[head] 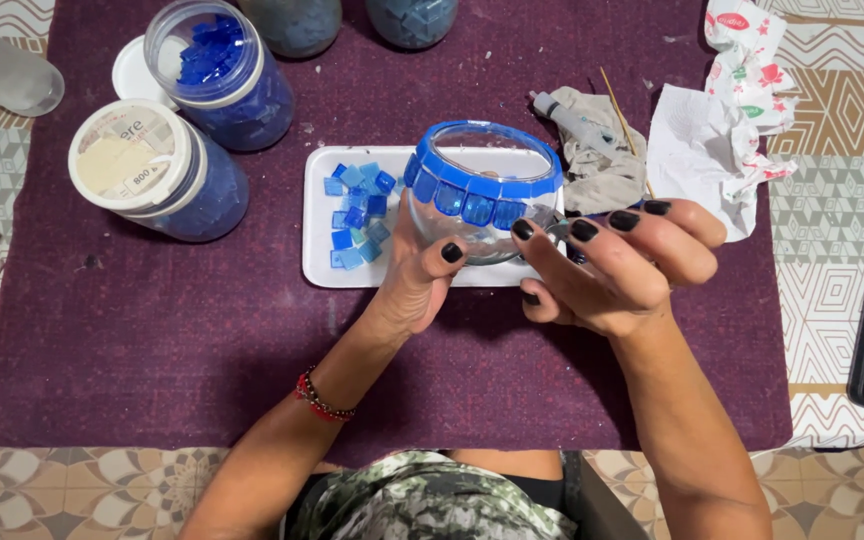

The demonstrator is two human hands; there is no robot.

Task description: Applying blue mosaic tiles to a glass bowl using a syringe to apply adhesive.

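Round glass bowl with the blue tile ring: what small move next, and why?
Probably press the tile in the right hand onto the round glass bowl, just under the rim's ring of blue square tiles. The left hand steadies the bowl over the white rectangular tray, and the glass below that ring is bare.
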